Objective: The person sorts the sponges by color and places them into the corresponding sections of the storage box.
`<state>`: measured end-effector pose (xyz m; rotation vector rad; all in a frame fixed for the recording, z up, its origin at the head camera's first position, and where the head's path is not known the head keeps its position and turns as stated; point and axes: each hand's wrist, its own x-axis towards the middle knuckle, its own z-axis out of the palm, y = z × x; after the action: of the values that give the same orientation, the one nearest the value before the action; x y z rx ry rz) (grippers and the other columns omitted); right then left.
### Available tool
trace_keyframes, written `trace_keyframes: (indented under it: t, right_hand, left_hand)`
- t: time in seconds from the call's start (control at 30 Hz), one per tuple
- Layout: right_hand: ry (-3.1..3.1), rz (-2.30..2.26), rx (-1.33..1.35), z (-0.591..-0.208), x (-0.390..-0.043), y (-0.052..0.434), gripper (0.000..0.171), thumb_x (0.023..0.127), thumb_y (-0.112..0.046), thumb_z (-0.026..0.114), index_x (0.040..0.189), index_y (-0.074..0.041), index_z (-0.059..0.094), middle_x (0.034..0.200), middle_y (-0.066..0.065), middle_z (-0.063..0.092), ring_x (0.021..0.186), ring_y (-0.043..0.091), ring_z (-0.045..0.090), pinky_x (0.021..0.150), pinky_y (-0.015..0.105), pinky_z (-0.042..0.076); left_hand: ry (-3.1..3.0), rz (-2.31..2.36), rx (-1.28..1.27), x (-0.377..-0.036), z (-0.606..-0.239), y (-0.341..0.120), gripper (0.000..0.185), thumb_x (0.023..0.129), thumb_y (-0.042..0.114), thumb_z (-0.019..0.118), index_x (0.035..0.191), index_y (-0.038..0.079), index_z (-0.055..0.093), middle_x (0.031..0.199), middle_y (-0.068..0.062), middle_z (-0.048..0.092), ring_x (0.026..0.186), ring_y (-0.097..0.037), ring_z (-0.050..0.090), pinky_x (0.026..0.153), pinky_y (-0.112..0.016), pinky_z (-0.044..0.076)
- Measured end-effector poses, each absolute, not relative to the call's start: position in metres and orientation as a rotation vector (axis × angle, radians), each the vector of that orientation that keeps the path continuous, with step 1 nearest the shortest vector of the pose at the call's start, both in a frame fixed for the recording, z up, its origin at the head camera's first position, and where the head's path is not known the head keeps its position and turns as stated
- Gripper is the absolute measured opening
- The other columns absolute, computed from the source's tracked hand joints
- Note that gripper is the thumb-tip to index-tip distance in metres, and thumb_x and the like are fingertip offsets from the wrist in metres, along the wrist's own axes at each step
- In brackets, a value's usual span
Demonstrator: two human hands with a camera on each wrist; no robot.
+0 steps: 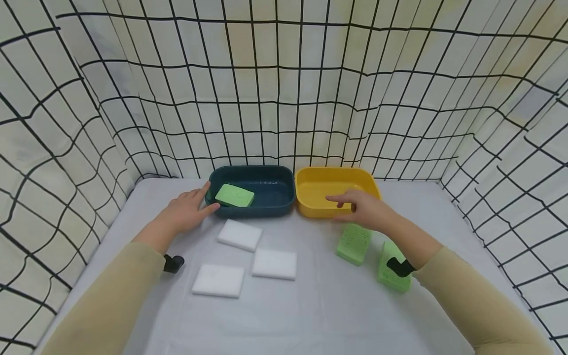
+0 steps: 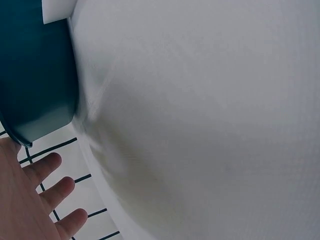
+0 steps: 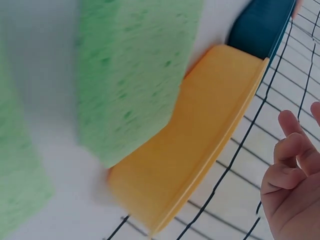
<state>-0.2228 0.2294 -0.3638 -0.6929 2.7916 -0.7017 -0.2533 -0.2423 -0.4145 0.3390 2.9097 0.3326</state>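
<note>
A dark teal bin (image 1: 270, 211) stands at the back, with a green sponge (image 1: 235, 195) lying in its left part. My left hand (image 1: 188, 209) is at that bin's left end, fingers spread, thumb and forefinger at its rim. To the right, a yellow bin (image 1: 317, 211) stands beside the teal one. Over its front right part is my right hand (image 1: 366, 211), forefinger extended and other fingers bent, holding nothing. Two more green sponges, one nearer the bin (image 1: 353, 244) and one partly behind my wrist strap (image 1: 392, 278), lie below my right hand.
Three white sponge-like blocks lie in front of the teal bin: an upper one (image 1: 240, 234), a right one (image 1: 274, 265) and a lower left one (image 1: 218, 280). Black grid netting (image 1: 288, 84) over pale cloth surrounds the white table (image 1: 310, 315) at the back and sides.
</note>
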Motion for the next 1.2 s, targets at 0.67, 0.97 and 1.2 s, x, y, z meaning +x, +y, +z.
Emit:
trace_keyframes:
  t: [0.67,0.97,1.2]
  right_hand:
    - [2.731,-0.626,-0.407,-0.387,-0.183,0.320,0.065,0.083,-0.047,0.078,0.141,-0.025,0.059,0.113,0.003,0.064,0.087,0.020,0.050,0.067,0.031,0.046]
    - [2.677,-0.600,-0.379,-0.399,-0.174,0.351,0.063,0.083,-0.047,0.078,0.138,-0.023,0.061,0.113,-0.003,0.061,0.088,0.020,0.047,0.065,0.030,0.044]
    - [2.679,-0.620,-0.331,-0.407,-0.164,0.371,0.065,0.082,-0.048,0.079,0.138,-0.021,0.062,0.114,-0.001,0.062,0.087,0.020,0.047,0.064,0.029,0.043]
  left_hand:
    - [2.901,0.344,0.325,-0.252,-0.416,-0.244,0.099,0.094,0.077,0.024,0.159,0.007,-0.002,0.157,-0.030,0.020,0.142,-0.053,0.020,0.110,-0.071,0.017]
    - [2.898,0.355,0.323,-0.255,-0.419,-0.244,0.100,0.092,0.079,0.023,0.160,0.009,-0.003,0.158,-0.029,0.020,0.142,-0.052,0.019,0.111,-0.071,0.016]
    - [2.899,0.351,0.330,-0.257,-0.421,-0.244,0.101,0.091,0.080,0.022,0.160,0.009,-0.003,0.158,-0.029,0.020,0.142,-0.052,0.019,0.111,-0.071,0.016]
